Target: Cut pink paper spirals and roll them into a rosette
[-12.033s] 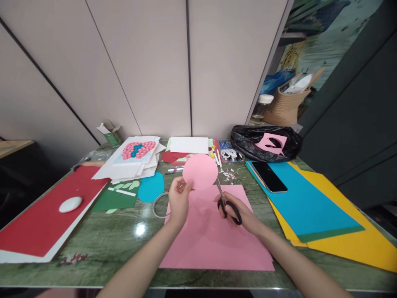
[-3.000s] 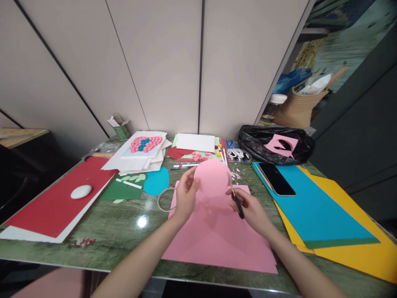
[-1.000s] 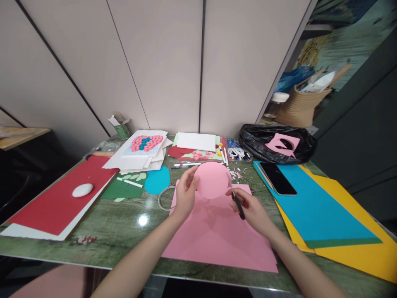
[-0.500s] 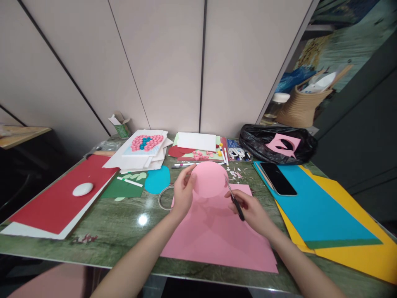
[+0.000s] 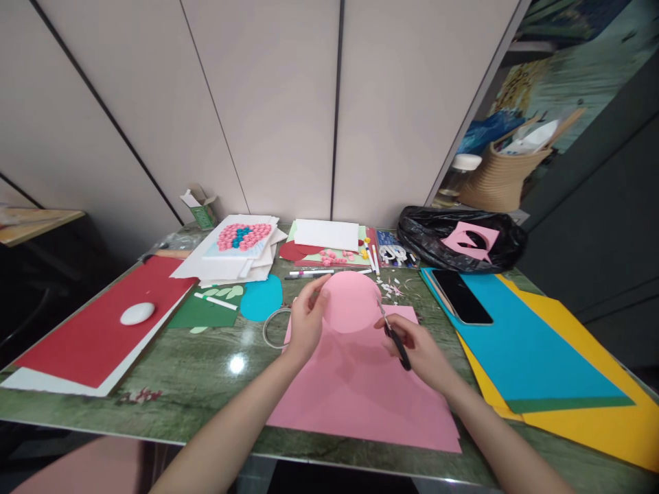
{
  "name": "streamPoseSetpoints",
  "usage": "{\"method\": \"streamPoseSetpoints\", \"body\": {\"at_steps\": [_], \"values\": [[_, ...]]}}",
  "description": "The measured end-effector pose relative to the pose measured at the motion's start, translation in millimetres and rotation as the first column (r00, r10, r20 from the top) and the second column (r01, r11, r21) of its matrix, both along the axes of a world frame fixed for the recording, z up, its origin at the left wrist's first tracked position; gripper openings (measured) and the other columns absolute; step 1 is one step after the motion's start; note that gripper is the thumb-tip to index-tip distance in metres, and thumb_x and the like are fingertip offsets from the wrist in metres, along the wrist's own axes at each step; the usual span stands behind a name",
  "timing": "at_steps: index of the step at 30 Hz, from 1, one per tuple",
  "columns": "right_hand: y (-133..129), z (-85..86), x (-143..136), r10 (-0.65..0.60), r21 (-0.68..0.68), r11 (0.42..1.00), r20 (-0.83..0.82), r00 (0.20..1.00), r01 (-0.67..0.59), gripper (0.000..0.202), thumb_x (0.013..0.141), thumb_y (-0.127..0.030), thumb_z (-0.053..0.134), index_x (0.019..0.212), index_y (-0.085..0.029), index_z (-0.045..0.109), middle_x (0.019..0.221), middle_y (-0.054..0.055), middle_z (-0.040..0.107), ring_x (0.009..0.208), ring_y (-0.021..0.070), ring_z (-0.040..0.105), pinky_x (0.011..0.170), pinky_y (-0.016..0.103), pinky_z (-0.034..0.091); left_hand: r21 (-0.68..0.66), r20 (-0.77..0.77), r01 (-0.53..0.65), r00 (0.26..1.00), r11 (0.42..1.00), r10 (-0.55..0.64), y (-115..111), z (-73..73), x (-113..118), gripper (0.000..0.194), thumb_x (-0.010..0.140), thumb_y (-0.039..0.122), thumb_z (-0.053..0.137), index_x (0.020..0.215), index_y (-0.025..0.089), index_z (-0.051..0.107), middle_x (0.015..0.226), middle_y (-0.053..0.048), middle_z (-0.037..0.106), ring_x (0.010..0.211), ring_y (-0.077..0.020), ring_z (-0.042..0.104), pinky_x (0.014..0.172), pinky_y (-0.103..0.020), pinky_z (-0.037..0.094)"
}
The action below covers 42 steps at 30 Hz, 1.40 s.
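Observation:
A round pink paper disc (image 5: 352, 302) is pinched at its left edge by my left hand (image 5: 309, 319), held just above the table. My right hand (image 5: 412, 343) is closed around the black handles of a pair of scissors (image 5: 396, 343), whose blades point up at the disc's right edge. Whether the blades are parted is too small to tell. Beneath both hands lie large pink paper sheets (image 5: 360, 398). Left of my left hand, a roll of tape (image 5: 268, 329) lies partly hidden behind my wrist.
Red paper (image 5: 108, 322) with a white oval object (image 5: 137, 313) lies left. Blue paper (image 5: 540, 350) with a phone (image 5: 462, 296) lies right, before a black plastic bag (image 5: 422, 240). Paper scraps (image 5: 392, 285), markers (image 5: 309, 274) and a pink-and-blue heart craft (image 5: 244, 237) are further back.
Both hands have shifted slightly right and a little down, carrying the disc and scissors along. The things on the table have stayed put.

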State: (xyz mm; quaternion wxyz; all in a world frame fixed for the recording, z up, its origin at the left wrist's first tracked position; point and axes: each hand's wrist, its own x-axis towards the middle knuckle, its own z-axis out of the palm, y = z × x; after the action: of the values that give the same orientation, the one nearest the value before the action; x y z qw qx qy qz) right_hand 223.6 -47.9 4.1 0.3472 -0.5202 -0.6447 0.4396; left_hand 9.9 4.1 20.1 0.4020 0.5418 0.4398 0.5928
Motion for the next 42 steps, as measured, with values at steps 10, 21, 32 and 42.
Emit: {"method": "streamPoseSetpoints", "body": {"at_steps": [10,21,32,42], "values": [[1.4,1.8,-0.4,-0.024,0.005,1.000,0.019,1.000,0.024,0.023,0.083,-0.037,0.059,0.099,-0.021,0.055,0.064,-0.005,0.038,0.059,0.0116,0.036,0.055,0.024,0.027,-0.025,-0.019,0.044,0.999,0.999,-0.044,-0.2,0.2,1.0,0.031,0.086,0.035,0.056,0.111,0.020,0.066,0.120,-0.009,0.064,0.112,-0.0216,0.058,0.091,-0.031,0.044],[1.5,0.8,-0.9,0.008,0.013,1.000,0.033,0.999,-0.008,0.022,0.084,-0.039,0.056,0.097,-0.021,0.055,0.063,-0.005,0.036,0.058,0.0114,0.034,0.055,0.024,0.026,0.019,-0.051,0.012,0.999,1.000,-0.011,3.0,-1.4,-2.4,0.029,0.086,0.034,0.056,0.110,0.021,0.067,0.118,-0.008,0.065,0.110,-0.0212,0.058,0.089,-0.029,0.044],[-0.7,4.1,-2.1,0.056,-0.025,0.998,0.048,0.997,-0.055,0.024,0.085,-0.040,0.055,0.099,-0.020,0.056,0.063,-0.005,0.038,0.059,0.0110,0.034,0.056,0.024,0.027,0.073,-0.083,0.002,0.997,0.997,0.004,7.7,-1.0,-7.3,0.028,0.087,0.033,0.055,0.110,0.022,0.067,0.114,-0.007,0.066,0.110,-0.0211,0.057,0.090,-0.030,0.043],[1.0,0.6,-0.6,0.030,-0.015,0.999,0.030,0.999,-0.030,0.023,0.085,-0.036,0.056,0.100,-0.020,0.055,0.063,-0.006,0.036,0.059,0.0106,0.033,0.055,0.024,0.026,-0.028,0.023,0.006,1.000,1.000,-0.005,6.7,-0.5,-4.3,0.039,0.084,0.037,0.058,0.120,0.020,0.059,0.110,-0.008,0.065,0.100,-0.0179,0.060,0.085,-0.028,0.047]]}}
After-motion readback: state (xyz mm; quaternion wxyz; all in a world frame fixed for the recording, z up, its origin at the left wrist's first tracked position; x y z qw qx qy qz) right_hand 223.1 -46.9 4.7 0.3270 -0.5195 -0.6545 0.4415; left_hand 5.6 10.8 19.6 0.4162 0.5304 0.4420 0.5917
